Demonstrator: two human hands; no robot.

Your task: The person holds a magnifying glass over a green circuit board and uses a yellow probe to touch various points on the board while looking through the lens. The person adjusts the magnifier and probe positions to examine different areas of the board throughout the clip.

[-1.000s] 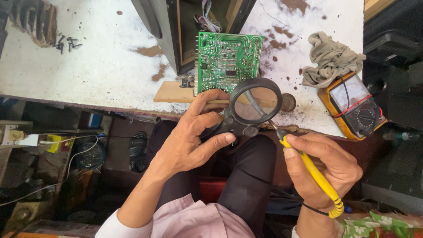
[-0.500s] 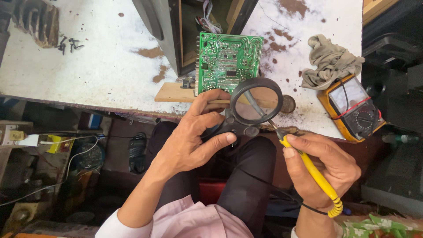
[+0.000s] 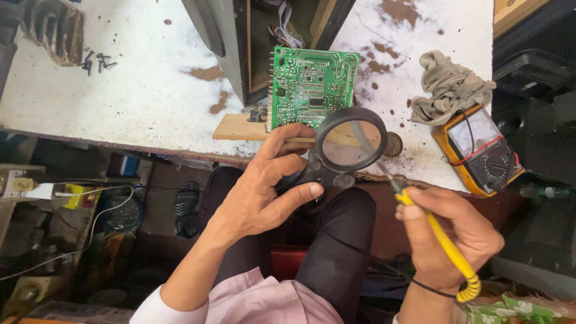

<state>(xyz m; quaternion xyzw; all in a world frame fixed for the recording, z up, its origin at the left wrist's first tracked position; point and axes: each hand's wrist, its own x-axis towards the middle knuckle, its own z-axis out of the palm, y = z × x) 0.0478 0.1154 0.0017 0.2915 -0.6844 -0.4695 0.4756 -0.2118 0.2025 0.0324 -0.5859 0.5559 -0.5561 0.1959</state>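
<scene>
We sit at a stained white workbench [image 3: 120, 102], its paint chipped to brown patches, with clutter and cables on the floor below its near edge.

Nearest to us, our right hand [image 3: 456, 240] is closed around a yellow-handled soldering iron [image 3: 441, 240]; the coiled yellow cord end sits by the wrist, and the thin metal tip runs up and left, its end seen through the lens. A dark band circles that wrist.

Our left hand [image 3: 264, 192] grips the black handle of a round magnifying glass [image 3: 351, 141], thumb along the lower side, fingers wrapped over the top. The lens hangs over the bench edge, just below the board.

Behind the lens, a green circuit board [image 3: 312, 84] stands tilted, solder side toward us, its lower edge on a small wooden block [image 3: 240, 127]. Behind the board is an opened grey appliance casing [image 3: 240, 36] with wires inside.

To the right on the bench lies a yellow analogue multimeter [image 3: 480, 150], and just beyond it, touching its top, a crumpled grey rag [image 3: 450, 87].

Far left, a few dark screws [image 3: 96, 62] lie beside a ribbed metal part [image 3: 54, 30].
</scene>
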